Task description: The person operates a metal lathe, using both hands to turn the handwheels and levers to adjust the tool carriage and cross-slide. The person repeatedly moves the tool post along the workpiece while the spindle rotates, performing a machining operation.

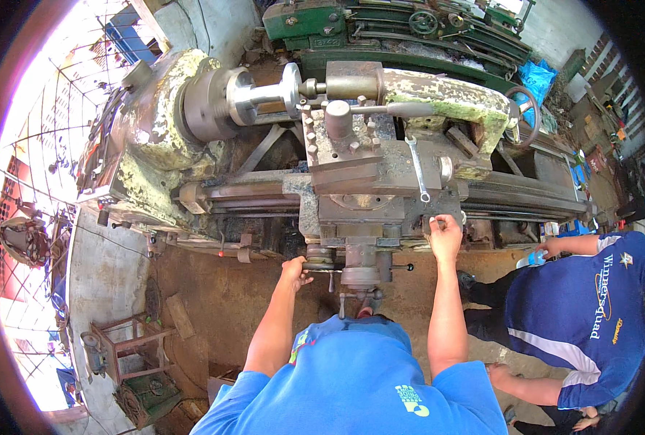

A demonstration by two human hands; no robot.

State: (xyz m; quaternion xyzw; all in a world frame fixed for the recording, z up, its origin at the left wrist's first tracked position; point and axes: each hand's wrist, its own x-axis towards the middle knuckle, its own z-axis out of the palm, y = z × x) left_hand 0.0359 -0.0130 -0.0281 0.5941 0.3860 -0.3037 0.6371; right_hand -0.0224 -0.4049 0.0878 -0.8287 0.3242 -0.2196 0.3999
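Note:
At the front of a large, worn lathe, my left hand [296, 274] is curled round the rim of a dark carriage handwheel [320, 265]. My right hand [446, 235] is closed at the right front corner of the carriage [409, 226]; its fingers hide whatever they grip. Just beyond that hand, a combination wrench [417, 170] lies on the carriage. A shiny flanged metal workpiece [264, 95] sits between the chuck [205, 106] and the tailstock [438, 90]. The square tool post [339, 123] stands on the near side of the workpiece.
Between my arms, a cross-slide crank handle [343, 304] sticks out toward my body. To the right stands a person in a dark blue shirt [576, 304], holding a bottle [531, 259]. A green machine [409, 32] stands behind the lathe. A wooden frame [130, 341] is on the floor at left.

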